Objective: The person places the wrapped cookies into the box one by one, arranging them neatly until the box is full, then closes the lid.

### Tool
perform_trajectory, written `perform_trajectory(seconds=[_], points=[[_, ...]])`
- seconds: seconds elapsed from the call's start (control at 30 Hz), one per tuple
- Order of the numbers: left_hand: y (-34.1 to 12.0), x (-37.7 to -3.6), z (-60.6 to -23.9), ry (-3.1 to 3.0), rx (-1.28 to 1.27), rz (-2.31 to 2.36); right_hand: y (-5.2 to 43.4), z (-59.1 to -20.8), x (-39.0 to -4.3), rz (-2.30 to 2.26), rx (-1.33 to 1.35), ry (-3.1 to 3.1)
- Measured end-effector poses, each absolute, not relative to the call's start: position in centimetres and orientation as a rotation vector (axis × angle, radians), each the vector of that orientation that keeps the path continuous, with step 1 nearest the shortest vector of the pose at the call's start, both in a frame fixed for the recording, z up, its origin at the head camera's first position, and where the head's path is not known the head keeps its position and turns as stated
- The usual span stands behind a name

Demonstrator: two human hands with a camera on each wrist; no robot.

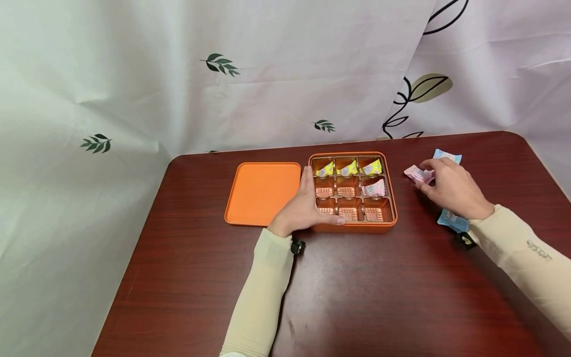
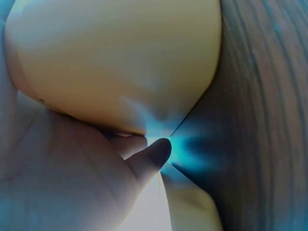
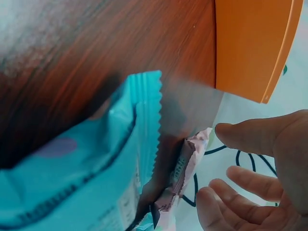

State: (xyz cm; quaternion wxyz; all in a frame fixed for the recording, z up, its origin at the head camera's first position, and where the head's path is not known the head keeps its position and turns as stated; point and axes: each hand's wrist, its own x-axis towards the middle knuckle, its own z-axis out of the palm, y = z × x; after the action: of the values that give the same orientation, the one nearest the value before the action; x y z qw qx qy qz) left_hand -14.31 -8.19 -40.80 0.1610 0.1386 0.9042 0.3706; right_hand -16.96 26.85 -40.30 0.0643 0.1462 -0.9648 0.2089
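Three yellow packets (image 1: 348, 169), two pink packets (image 1: 418, 173), two blue packets (image 1: 451, 220), one box (image 1: 357, 227), one lid (image 1: 263, 192)
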Motion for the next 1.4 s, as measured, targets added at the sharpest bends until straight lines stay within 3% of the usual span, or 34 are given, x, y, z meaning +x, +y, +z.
perform_trajectory(seconds=[1.4], points=[[-8.2, -14.4, -40.9, 2.591, 0.443, 1.039, 27.3, -41.0, -18.5, 0.542, 0.52, -3.073]])
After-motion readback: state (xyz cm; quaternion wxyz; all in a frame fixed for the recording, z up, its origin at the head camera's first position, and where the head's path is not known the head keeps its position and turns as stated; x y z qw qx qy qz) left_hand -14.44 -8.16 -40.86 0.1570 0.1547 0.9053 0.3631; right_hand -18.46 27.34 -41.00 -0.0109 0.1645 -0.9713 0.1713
